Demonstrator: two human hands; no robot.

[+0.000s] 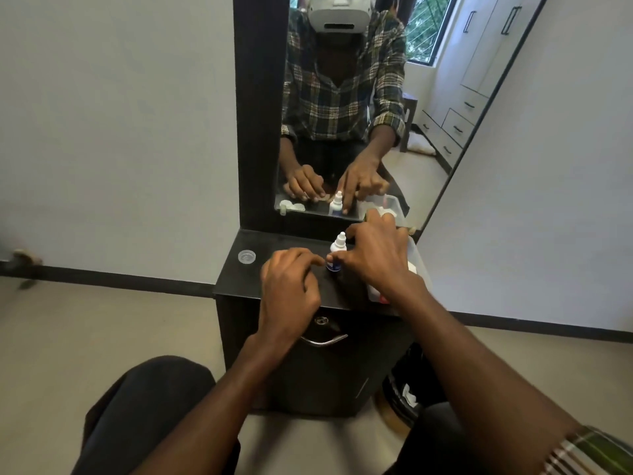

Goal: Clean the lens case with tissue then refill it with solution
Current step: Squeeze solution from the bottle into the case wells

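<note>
Black cabinet (pixel 274 286), top surface, below a mirror (pixel 342 97).

Bottle (pixel 337 251): small, white, blue label, upright near the top's middle. Right hand (pixel 373 258) reaches over it, fingers spread; the thumb touches the bottle's lower part, and the hand covers its right side.

Left hand (pixel 291 286): fingers curled, resting on the top just left of the bottle; whether it holds anything cannot be told.

Cap (pixel 247 257): clear, round, lying alone at the top's left rear, well apart from both hands.

Tray (pixel 419 258): white, at the right edge, mostly hidden by the right hand and forearm.

Handle (pixel 325 340): metal, on the cabinet front.

Lens case: seen only in the mirror's reflection, left of the reflected bottle.
</note>
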